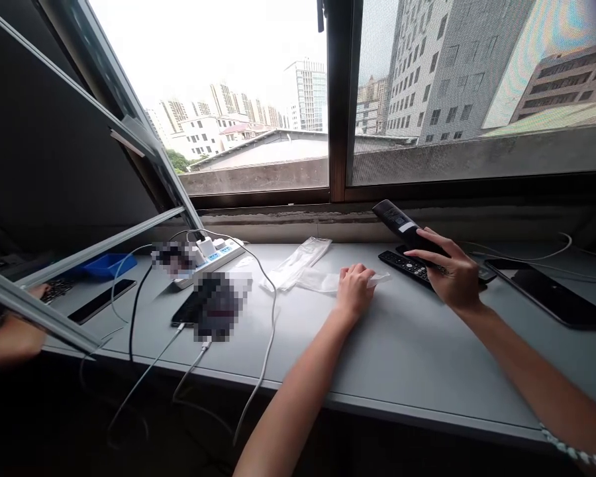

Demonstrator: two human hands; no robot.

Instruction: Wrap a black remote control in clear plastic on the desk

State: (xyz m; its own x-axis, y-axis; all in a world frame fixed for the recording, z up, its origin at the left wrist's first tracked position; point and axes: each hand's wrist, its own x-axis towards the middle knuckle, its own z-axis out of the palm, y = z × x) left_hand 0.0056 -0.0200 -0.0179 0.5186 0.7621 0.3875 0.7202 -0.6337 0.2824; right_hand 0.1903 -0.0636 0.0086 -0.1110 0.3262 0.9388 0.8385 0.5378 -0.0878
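Note:
My right hand (451, 271) grips a black remote control (397, 220), raised at a slant above the table with its labelled back towards me. Beneath it, another black remote control (402, 260) lies buttons up on the table, partly hidden by the hand. My left hand (356, 286) rests on the tabletop with curled fingers closed on a clear plastic bag (322, 281); part of the bag sticks out past the fingers on the right. Another clear plastic sleeve (305, 255) lies just beyond it, towards the window.
A white power strip (223, 255) with plugs and cables stands to the left, near a pixelated device (189, 308). A black tablet (551, 288) lies at the right. Further left are a metal frame (153, 218), a phone (102, 301), a blue tray (110, 265) and another person's arm (14, 338).

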